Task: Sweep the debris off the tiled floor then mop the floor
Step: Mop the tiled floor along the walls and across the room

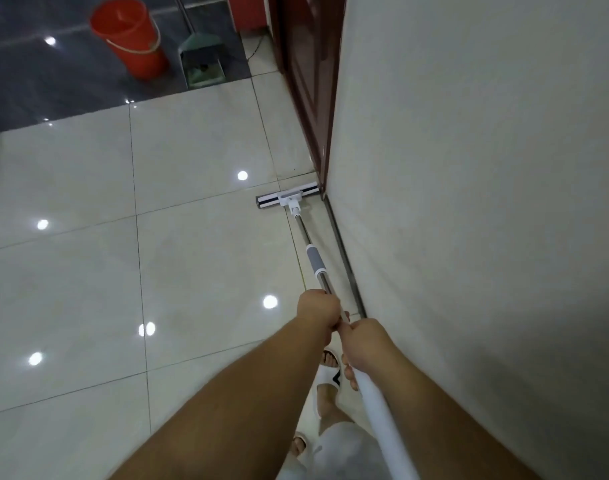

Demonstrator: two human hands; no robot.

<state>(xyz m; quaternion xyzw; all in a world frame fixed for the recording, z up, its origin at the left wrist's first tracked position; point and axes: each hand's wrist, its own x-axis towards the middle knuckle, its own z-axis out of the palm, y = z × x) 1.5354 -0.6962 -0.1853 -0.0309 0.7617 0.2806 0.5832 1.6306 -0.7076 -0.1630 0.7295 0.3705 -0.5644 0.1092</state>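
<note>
Both hands grip one mop handle (334,299) at lower centre: left hand (318,311) ahead, right hand (363,344) behind. Its mop head (288,197) lies on the tiled floor (88,271) touching the wall (469,168). Upper left: one orange bucket (130,36), contents unseen, and one green dustpan (202,64) holding debris.

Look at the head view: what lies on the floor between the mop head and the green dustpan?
Only bare, shiny pale tile lies between the mop head and the dustpan, which stands beside the orange bucket.

A home hallway: glossy pale floor tiles (199,258), a white wall (469,202) right of the hands, a bucket (130,36) and dustpan (202,64) far ahead.
</note>
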